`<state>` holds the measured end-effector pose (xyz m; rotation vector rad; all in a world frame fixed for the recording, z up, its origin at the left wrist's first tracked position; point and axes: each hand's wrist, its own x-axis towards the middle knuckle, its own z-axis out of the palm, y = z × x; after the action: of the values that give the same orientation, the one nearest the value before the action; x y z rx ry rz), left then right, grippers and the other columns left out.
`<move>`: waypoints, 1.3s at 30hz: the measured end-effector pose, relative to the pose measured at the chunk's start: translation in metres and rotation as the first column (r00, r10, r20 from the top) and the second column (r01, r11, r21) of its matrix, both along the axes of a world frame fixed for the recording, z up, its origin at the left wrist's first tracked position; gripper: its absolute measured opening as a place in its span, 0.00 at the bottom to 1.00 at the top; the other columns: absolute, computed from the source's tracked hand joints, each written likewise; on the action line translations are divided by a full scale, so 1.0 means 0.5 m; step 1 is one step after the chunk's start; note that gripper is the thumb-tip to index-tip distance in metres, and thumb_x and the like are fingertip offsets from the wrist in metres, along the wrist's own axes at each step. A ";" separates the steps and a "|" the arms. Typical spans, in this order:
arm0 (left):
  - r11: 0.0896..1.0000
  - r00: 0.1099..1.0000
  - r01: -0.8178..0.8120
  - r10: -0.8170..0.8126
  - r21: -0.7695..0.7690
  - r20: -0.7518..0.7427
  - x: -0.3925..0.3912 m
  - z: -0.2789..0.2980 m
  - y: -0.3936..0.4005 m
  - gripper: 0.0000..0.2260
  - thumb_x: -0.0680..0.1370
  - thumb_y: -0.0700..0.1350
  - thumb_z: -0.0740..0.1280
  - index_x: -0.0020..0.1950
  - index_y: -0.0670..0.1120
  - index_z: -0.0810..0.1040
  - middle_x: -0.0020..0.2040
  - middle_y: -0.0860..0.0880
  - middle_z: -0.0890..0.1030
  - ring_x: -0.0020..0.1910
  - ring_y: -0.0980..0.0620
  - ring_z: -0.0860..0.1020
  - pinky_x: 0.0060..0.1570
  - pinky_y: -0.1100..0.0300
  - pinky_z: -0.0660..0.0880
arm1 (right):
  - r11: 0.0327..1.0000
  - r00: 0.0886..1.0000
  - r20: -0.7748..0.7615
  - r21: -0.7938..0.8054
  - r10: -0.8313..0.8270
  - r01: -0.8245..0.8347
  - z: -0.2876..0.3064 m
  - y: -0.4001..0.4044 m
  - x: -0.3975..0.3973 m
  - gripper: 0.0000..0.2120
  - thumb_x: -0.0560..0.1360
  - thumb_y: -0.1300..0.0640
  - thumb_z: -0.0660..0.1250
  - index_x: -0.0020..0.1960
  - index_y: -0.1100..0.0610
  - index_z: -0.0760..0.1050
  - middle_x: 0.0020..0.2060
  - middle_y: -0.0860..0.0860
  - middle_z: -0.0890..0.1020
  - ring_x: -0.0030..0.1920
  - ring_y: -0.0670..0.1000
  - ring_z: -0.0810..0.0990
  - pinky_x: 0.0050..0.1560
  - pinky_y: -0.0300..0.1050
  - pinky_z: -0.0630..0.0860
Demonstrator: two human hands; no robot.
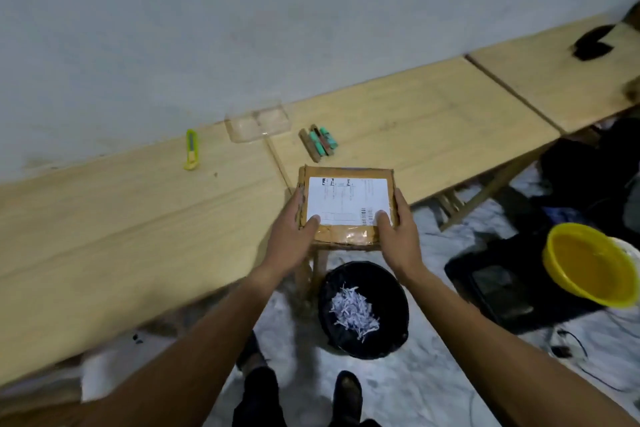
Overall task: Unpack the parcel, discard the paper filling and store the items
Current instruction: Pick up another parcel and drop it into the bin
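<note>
The parcel (348,206) is being gripped at both sides by the left hand (292,230) and right hand (398,236), best kept level while being lowered onto the near worktop (138,218) edge.

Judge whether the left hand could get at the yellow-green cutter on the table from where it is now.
Probably yes, once free: the left hand grips the parcel together with the right hand. The cutter lies farther left on bare table, with nothing between.

One parcel (347,204), one knife (191,149), one bin (363,308), one bowl (588,263), two hands
</note>
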<state>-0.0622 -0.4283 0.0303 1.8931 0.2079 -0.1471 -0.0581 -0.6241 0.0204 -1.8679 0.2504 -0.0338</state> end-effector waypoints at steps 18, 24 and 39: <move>0.966 0.965 0.246 -0.236 0.083 -0.115 -0.126 -0.440 -0.235 0.31 0.78 0.40 0.64 0.78 0.50 0.58 0.77 0.50 0.64 0.75 0.53 0.64 0.73 0.54 0.65 | 0.901 0.839 -0.352 -0.029 -0.415 0.433 -0.426 -0.181 -0.235 0.28 0.78 0.62 0.61 0.76 0.49 0.59 0.70 0.43 0.70 0.69 0.44 0.70 0.69 0.47 0.71; 0.973 0.900 0.200 -0.135 0.117 -0.414 -0.104 -0.701 -0.238 0.30 0.77 0.44 0.65 0.78 0.53 0.59 0.76 0.52 0.65 0.70 0.56 0.69 0.56 0.72 0.66 | 0.956 0.804 -0.533 -0.034 -0.264 0.291 -0.672 -0.198 -0.201 0.30 0.78 0.63 0.62 0.77 0.52 0.57 0.66 0.44 0.73 0.64 0.46 0.74 0.60 0.39 0.74; 0.946 0.757 0.291 -0.134 0.146 -0.640 -0.041 -0.952 -0.255 0.30 0.79 0.45 0.64 0.79 0.52 0.56 0.74 0.46 0.68 0.70 0.44 0.69 0.57 0.60 0.66 | 0.984 0.672 -0.730 -0.010 -0.129 0.178 -0.936 -0.231 -0.122 0.31 0.78 0.61 0.64 0.77 0.49 0.57 0.67 0.52 0.74 0.65 0.54 0.75 0.66 0.51 0.73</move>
<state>-0.0825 -0.5558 -0.4456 2.0458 0.4745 -0.9606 -0.1191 -0.7396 -0.4474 -1.7067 0.9573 0.6204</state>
